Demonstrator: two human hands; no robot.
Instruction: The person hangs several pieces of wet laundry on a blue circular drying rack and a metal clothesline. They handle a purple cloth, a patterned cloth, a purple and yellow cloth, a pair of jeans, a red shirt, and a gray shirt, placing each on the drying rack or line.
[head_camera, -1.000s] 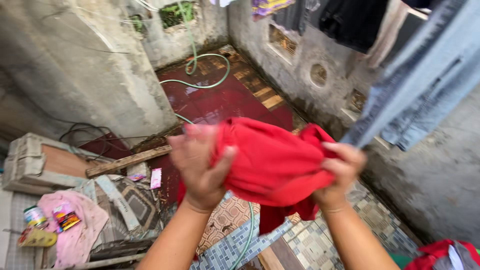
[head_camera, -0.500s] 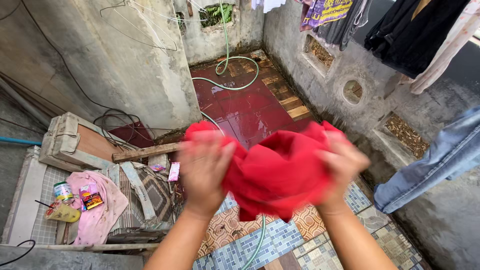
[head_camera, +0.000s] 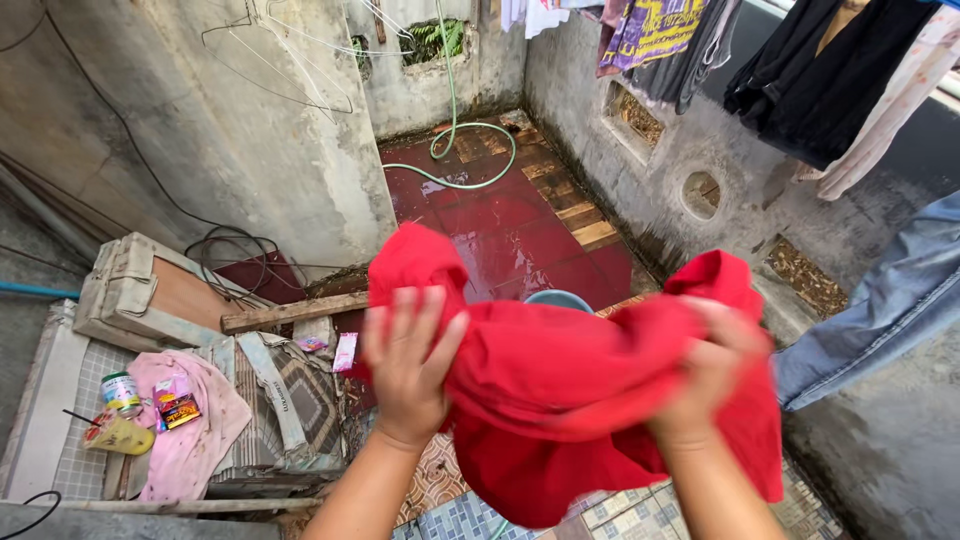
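A red cloth (head_camera: 560, 380) hangs bunched in front of me, gripped by both hands. My left hand (head_camera: 408, 365) clutches its left side with fingers spread over the fabric. On the other side, my right hand (head_camera: 705, 375) grips the cloth, blurred by motion. The cloth's lower edge hangs down over the patterned floor tiles (head_camera: 455, 505). Just behind the cloth's top edge shows the rim of a blue bucket (head_camera: 558, 298).
A green hose (head_camera: 470, 150) lies on the wet red floor (head_camera: 500, 225) ahead. Clothes hang on a line at upper right, with blue jeans (head_camera: 880, 300) close by. At left are a pink towel (head_camera: 190, 430), a can (head_camera: 120, 392), small packets and wooden boards.
Both hands have worked the red cloth apart and spread it wider. The view has tilted, showing more of the wet floor and hose.
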